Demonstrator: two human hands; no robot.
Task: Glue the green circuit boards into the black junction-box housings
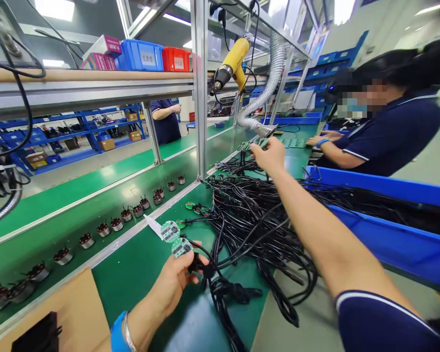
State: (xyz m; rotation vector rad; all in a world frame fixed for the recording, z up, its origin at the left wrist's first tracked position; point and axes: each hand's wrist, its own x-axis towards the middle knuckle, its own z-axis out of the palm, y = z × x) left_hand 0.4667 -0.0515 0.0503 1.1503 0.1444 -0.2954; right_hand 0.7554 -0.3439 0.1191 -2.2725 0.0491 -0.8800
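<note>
My left hand [176, 281] is low at the front, gripping two small round green circuit boards [175, 239] with black cables trailing from them. A white strip sticks out beside the upper board. My right hand [269, 154] reaches far forward over a big tangle of black cables [256, 225] and closes on a green panel of circuit boards [254, 144] near the end of a silver flexible hose [267, 93]. A blue wristband sits on my left wrist.
A row of small round motor parts [112, 224] rides the green conveyor belt on the left. A blue bin [388, 230] holding cables stands at right. A seated co-worker [385, 127] works at back right. A yellow heat gun [232, 63] hangs from the metal frame post [200, 88].
</note>
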